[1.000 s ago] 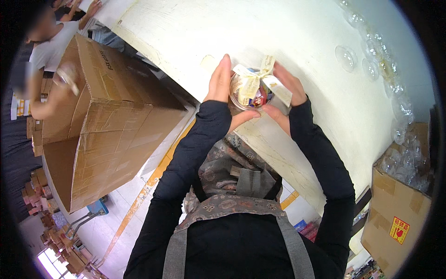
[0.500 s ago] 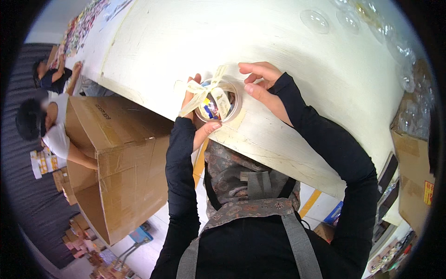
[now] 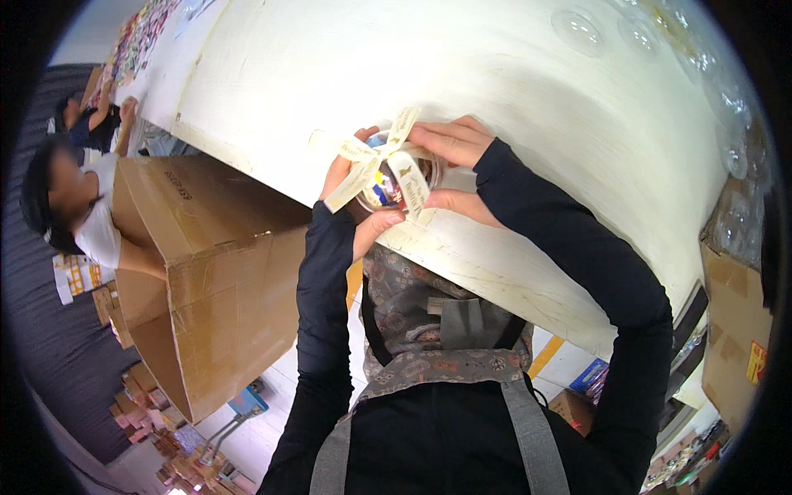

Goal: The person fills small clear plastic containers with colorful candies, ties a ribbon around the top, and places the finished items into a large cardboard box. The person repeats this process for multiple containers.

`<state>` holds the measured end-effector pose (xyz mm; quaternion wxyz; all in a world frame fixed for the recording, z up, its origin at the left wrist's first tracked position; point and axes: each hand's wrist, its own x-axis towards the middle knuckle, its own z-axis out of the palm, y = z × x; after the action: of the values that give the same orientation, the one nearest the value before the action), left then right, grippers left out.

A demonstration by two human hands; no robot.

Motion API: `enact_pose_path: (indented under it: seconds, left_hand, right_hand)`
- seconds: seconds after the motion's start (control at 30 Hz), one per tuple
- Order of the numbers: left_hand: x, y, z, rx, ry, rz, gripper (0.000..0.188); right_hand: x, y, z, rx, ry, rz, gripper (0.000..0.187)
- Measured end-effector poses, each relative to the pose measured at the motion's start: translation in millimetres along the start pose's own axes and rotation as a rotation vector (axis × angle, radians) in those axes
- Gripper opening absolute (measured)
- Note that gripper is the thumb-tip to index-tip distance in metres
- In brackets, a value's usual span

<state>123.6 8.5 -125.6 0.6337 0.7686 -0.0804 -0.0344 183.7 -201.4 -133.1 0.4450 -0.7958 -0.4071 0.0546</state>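
Observation:
A clear round plastic container (image 3: 382, 192) with colourful pieces inside is at the near edge of the white table (image 3: 495, 239). A cream printed ribbon (image 3: 408, 186) is tied in a bow across its top, the tails spread outward. My left hand (image 3: 369, 234) curves around the container's left side, thumb at the front and fingers behind. On the other side my right hand (image 3: 459, 147) closes in, fingers at the back by the ribbon and thumb at the front right. The container's underside is hidden.
Clear plastic domes (image 3: 577, 30) lie at the table's far right. A large open cardboard box (image 3: 235, 289) stands left of the table, with a person in a white shirt (image 3: 101, 198) reaching into it. Another person (image 3: 92, 125) is farther back. One more carton (image 3: 734, 305) is at right.
My right hand has come left and down from apart onto the container's right side. My left hand still holds it. The person at the big box has shifted slightly.

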Motion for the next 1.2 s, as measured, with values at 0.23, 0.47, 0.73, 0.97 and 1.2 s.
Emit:
enact_pose_path:
  seconds: [0.23, 0.47, 0.73, 0.97, 1.2]
  left_hand:
    - [-0.4, -5.3, -3.1, 0.249, -0.023, 0.198, 0.102]
    - [-3.1, -7.5, -7.3, 0.262, -0.011, 0.184, 0.118]
    - [-6.6, -2.1, -4.5, 0.278, -0.015, 0.205, 0.115]
    - [-10.7, 4.1, 1.8, 0.258, 0.018, 0.173, 0.11]
    - [-10.7, -1.5, 7.2, 0.173, 0.056, 0.083, 0.104]
  right_hand:
    - [5.5, -1.7, -1.0, -0.104, -0.078, 0.04, 0.076]
    - [-14.5, -27.0, -3.0, -0.253, 0.001, -0.015, 0.081]
    - [7.2, -37.5, 1.8, 0.109, -0.046, 0.257, 0.086]
    - [-4.8, -18.1, 12.7, 0.054, 0.113, 0.076, 0.082]
    - [5.4, -11.3, 12.9, 0.229, 0.095, 0.029, 0.083]
